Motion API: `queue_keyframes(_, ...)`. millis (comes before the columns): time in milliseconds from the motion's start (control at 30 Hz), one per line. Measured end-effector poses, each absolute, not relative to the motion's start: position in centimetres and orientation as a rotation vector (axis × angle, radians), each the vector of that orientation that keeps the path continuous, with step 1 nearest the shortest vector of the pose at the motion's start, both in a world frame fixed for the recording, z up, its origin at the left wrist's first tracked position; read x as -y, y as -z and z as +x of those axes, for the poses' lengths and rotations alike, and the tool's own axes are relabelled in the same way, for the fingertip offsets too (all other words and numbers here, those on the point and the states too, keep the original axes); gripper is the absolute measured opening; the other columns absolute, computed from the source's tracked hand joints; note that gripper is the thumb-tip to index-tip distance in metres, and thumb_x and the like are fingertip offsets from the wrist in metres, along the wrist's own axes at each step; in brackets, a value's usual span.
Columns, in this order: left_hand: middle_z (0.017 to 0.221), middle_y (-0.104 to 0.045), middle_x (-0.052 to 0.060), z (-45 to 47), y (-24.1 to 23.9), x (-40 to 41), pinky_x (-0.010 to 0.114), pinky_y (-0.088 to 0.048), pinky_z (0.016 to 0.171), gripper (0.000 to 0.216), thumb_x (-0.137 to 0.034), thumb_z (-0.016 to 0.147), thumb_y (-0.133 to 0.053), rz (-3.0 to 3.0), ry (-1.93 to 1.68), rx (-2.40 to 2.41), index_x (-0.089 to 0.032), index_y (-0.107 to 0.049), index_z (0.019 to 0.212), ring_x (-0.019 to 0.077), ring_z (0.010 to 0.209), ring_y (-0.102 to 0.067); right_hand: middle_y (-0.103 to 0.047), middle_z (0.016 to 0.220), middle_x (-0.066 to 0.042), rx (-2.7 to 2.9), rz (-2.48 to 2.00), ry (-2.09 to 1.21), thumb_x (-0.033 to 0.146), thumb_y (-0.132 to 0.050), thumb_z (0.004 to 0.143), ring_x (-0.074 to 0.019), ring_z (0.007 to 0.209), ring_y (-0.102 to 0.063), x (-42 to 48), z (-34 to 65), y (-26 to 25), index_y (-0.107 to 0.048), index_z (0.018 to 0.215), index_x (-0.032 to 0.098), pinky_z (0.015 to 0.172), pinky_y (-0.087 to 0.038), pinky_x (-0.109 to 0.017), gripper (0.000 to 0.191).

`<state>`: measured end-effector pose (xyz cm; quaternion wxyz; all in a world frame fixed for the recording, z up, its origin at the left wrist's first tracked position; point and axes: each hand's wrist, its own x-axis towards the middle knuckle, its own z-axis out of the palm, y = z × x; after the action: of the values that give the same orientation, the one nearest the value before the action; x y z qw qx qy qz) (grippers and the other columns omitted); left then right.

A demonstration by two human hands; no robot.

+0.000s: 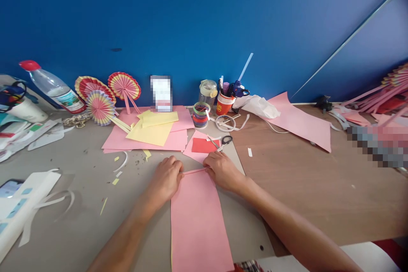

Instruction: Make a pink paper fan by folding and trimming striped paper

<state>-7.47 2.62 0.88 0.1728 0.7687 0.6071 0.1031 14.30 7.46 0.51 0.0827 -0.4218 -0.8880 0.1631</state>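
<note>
The pink paper strip [200,221] lies on the gray tabletop [127,208] at the near center, with its long axis running near to far. Its near end reaches the bottom border of the view; its far end points toward the blue partition [204,21]. The far short edge runs left to right, its left corner slightly nearer than its right, and carries a narrow folded band. The left hand [168,175], fingers curled, grasps the left corner of this band; the right hand [222,171], likewise curled, grasps the right corner. Just beyond the right hand, a pair of scissors [227,140] rests partly on a red paper piece [201,145], which lies on a smaller pink sheet [189,146]. Farther left, yellow sheets [151,134] overlap a pile of larger pink sheets [113,141]. Pleated paper fans [124,86] stand behind the pile at the left, and a red-capped bottle [62,91] leans beyond them. At far center, a jar of colored bands [200,119] stands left of an orange-red cup [225,105] holding pens. To the far right, a large pink sheet [301,125] lies on the brown tabletop [318,195], its long axis slanting nearer toward the right.
</note>
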Motion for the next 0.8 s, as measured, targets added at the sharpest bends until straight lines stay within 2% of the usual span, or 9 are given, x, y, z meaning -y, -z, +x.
queue_keyframes(267, 0.081, -0.054, 0.003, -7.4, -1.8, -2.4, 0.033, -0.041, 0.071, 0.017, -0.007, 0.079, -0.044, 2.243, -0.320, -1.675, -0.020, -0.051, 0.069, 0.0185, 0.077, -0.051, -0.060, 0.087, -0.007, 2.629, -1.123, -0.467, 0.009, -0.057, 0.079, -0.0192, 0.083, -0.051, -6.9, 14.5, -1.1, -0.059, 0.079, 0.016, 0.079, -0.036, -0.032, 0.007)
queue_keyframes(533, 0.075, -0.057, 0.000, -7.3, -2.6, -2.4, 0.036, -0.039, 0.077, 0.016, -0.011, 0.084, -0.038, 2.245, -0.286, -1.581, -0.021, -0.046, 0.074, 0.0171, 0.071, -0.050, -0.056, 0.068, 0.001, 2.447, -1.173, -0.842, 0.006, -0.052, 0.079, -0.0130, 0.065, -0.046, -7.1, 15.0, -1.8, -0.054, 0.071, 0.019, 0.068, -0.036, -0.027, 0.015)
queue_keyframes(633, 0.076, -0.059, 0.000, -7.3, -2.6, -2.4, 0.037, -0.041, 0.079, 0.014, -0.013, 0.085, -0.039, 2.216, -0.335, -1.585, -0.022, -0.046, 0.076, 0.0184, 0.074, -0.052, -0.056, 0.068, 0.002, 2.394, -1.241, -0.953, 0.006, -0.052, 0.077, -0.0132, 0.065, -0.046, -7.1, 15.0, -2.0, -0.057, 0.078, 0.019, 0.062, -0.035, -0.025, 0.014)
queue_keyframes(733, 0.083, -0.064, 0.001, -7.4, -2.5, -2.5, 0.038, -0.041, 0.083, 0.014, -0.014, 0.086, -0.041, 2.197, -0.374, -1.585, -0.022, -0.051, 0.084, 0.0200, 0.081, -0.056, -0.060, 0.075, -0.001, 2.417, -1.220, -0.941, 0.004, -0.053, 0.077, -0.0148, 0.072, -0.051, -7.0, 14.7, -2.1, -0.062, 0.095, 0.017, 0.067, -0.038, -0.026, 0.024)
queue_keyframes(800, 0.088, -0.065, 0.002, -7.4, -2.3, -2.5, 0.038, -0.040, 0.086, 0.016, -0.014, 0.087, -0.040, 2.214, -0.384, -1.554, -0.023, -0.055, 0.088, 0.0198, 0.085, -0.057, -0.062, 0.080, -0.003, 2.461, -1.201, -0.911, 0.004, -0.053, 0.077, -0.0161, 0.077, -0.053, -7.1, 14.5, -2.1, -0.064, 0.096, 0.017, 0.071, -0.039, -0.027, 0.026)
